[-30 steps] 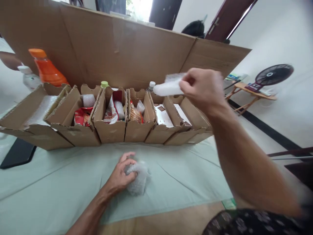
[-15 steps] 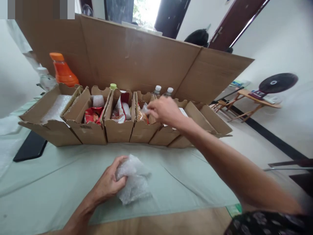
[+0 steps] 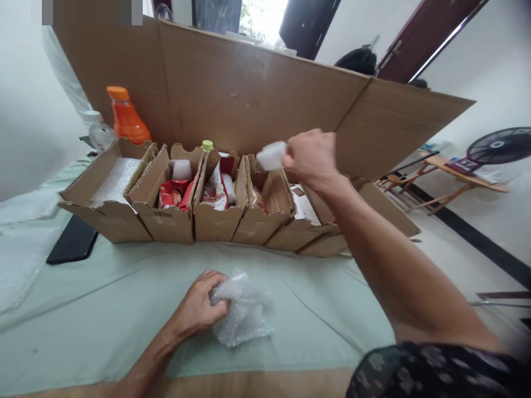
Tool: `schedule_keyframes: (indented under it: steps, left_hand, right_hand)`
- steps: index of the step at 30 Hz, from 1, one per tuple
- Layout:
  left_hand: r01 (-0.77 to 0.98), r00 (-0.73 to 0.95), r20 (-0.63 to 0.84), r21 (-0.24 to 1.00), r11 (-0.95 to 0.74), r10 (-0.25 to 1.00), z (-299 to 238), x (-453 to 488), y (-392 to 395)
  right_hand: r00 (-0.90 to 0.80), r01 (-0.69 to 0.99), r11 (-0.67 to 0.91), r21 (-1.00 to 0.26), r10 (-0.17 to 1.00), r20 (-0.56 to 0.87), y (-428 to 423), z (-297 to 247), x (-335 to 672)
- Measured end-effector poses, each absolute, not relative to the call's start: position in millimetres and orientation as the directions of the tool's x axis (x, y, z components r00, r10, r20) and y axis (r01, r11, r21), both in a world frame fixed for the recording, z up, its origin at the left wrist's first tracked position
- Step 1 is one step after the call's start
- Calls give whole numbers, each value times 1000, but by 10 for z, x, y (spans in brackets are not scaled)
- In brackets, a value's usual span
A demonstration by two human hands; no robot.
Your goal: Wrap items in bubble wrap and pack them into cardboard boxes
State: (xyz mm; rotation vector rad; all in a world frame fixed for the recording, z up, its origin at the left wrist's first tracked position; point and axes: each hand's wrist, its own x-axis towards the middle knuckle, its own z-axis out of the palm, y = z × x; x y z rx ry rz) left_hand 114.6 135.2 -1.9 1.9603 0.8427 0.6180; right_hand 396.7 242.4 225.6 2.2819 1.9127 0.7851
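My left hand [image 3: 204, 301] is closed on a crumpled piece of bubble wrap [image 3: 244, 312] low over the green cloth [image 3: 136, 309]. Above the row of cardboard boxes, my right hand [image 3: 313, 157] pinches a small whitish, translucent piece [image 3: 271, 156]; motion smears it, so its kind is unclear. Below that piece stands an open cardboard box [image 3: 259, 224] with a clear snack packet [image 3: 256, 197] inside. In the box to its left lies a red and white snack bag [image 3: 215, 188]. A white printed card or box [image 3: 305, 205] shows in the box to the right.
A tall cardboard panel [image 3: 257, 88] stands behind the boxes. Farther left are a red snack bag [image 3: 176, 190], a box holding bubble wrap [image 3: 116, 179], an orange bottle [image 3: 128, 119], a clear bottle [image 3: 99, 132] and a black phone-like slab [image 3: 73, 239].
My right hand has risen out of the box with the packet, bringing the whitish piece up with it. My left hand still holds the bubble wrap. The view has shifted slightly.
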Motion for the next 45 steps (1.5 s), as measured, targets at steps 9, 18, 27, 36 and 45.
schedule_keyframes:
  steps: [9, 18, 27, 36, 45]
  left_hand:
    - [113, 637, 407, 791, -601, 655, 506, 753, 1018]
    - [475, 522, -132, 866, -159, 842, -47, 803, 1340]
    - [584, 420, -87, 788, -196, 903, -251, 853, 1405]
    - [320, 482, 392, 754, -574, 784, 560, 478, 1068]
    - [374, 515, 126, 857, -355, 848, 122, 345, 1321]
  right_hand:
    - [-594, 799, 586, -131, 804, -29, 903, 2144, 3036]
    - [-217, 858, 266, 439, 963, -160, 2991, 2134, 3075]
    - [-147, 862, 198, 467, 979, -144, 3218, 1800, 3141]
    - [-437, 875, 434, 214, 899, -34, 1459, 2327, 2907]
    - [-466, 885, 466, -15, 882, -74, 2509, 2287, 2426]
